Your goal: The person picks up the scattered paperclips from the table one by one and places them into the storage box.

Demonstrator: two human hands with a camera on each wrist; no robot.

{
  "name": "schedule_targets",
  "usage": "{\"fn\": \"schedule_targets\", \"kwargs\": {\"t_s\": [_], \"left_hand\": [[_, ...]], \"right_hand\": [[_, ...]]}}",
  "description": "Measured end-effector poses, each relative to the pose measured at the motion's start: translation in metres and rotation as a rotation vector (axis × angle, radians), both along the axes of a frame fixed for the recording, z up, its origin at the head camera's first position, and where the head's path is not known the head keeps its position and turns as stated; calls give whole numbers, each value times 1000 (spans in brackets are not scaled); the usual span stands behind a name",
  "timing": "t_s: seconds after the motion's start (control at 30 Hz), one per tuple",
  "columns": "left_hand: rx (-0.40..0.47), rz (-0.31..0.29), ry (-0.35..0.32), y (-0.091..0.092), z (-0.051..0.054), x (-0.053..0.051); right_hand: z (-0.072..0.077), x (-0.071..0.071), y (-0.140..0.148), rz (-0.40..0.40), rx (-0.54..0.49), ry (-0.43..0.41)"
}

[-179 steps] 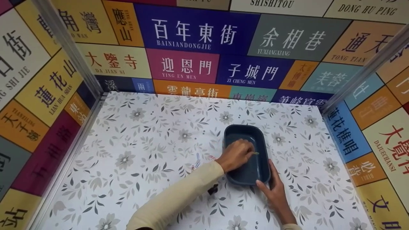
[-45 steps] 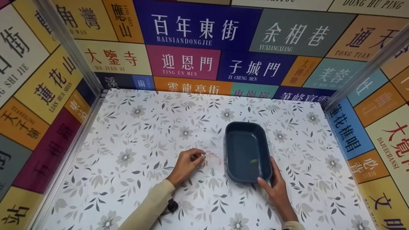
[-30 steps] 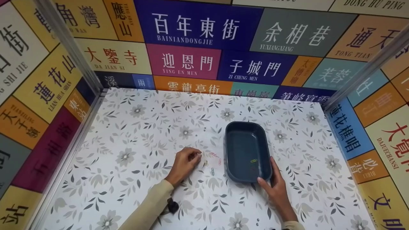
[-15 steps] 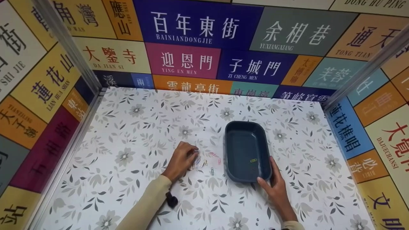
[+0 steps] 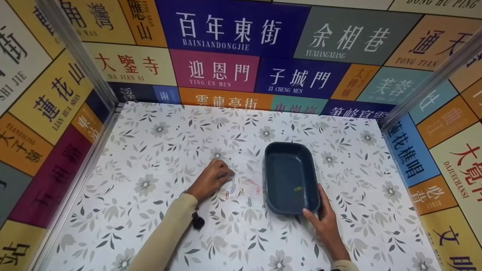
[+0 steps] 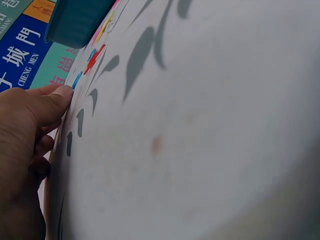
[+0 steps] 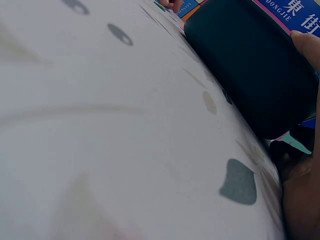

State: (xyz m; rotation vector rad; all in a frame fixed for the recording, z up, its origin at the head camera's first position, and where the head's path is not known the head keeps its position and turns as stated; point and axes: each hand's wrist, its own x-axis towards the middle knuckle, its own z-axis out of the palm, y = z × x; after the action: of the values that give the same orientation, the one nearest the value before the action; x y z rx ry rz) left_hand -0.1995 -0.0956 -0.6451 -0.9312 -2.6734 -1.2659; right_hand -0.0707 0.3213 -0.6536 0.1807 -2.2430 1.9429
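My left hand (image 5: pixel 211 180) is over the table left of the loose paper clips; its thumb and forefinger pinch a blue paper clip (image 6: pixel 77 80) at the tabletop. Close by lie a red paper clip (image 5: pixel 227 195), another blue one and a yellow one (image 5: pixel 241 192). Two pinkish clips (image 5: pixel 258 189) and a green clip (image 5: pixel 249 201) are farther right. My right hand (image 5: pixel 327 226) grips the near right side of a dark blue rectangular plastic tray (image 5: pixel 268 177), thumb at the rim and fingers along the outer wall. Inside the tray is a yellow-green clip (image 5: pixel 298 189).
White tablecloth (image 5: pixel 180 158) with grey flowers and leaves covers the table. Walls of coloured signs (image 5: pixel 214 71) with Chinese lettering enclose the back and both sides. A small black object (image 5: pixel 198 222) sits at the left sleeve's cuff.
My left hand has moved from the tray back to the loose clips, then slightly left and away to the blue one. The right hand has stayed on the tray.
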Motion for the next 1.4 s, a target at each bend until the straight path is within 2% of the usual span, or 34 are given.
{"fn": "schedule_targets", "kwargs": {"t_s": [0.2, 0.5, 0.77, 1.03, 1.27, 1.4], "left_hand": [[-38, -32, 1, 0, 4, -1], [-43, -7, 7, 2, 6, 1], [-26, 19, 79, 4, 0, 2], [-71, 34, 57, 5, 0, 2], [-45, 34, 66, 4, 1, 3], [-33, 33, 66, 5, 1, 3]], "right_hand": [[-1, -1, -1, 14, -12, 20], [0, -1, -1, 10, -2, 8], [1, 0, -1, 2, 15, -3], [0, 0, 0, 10, -6, -4], [1, -2, 0, 33, -5, 4], [-1, -1, 0, 17, 13, 12]]}}
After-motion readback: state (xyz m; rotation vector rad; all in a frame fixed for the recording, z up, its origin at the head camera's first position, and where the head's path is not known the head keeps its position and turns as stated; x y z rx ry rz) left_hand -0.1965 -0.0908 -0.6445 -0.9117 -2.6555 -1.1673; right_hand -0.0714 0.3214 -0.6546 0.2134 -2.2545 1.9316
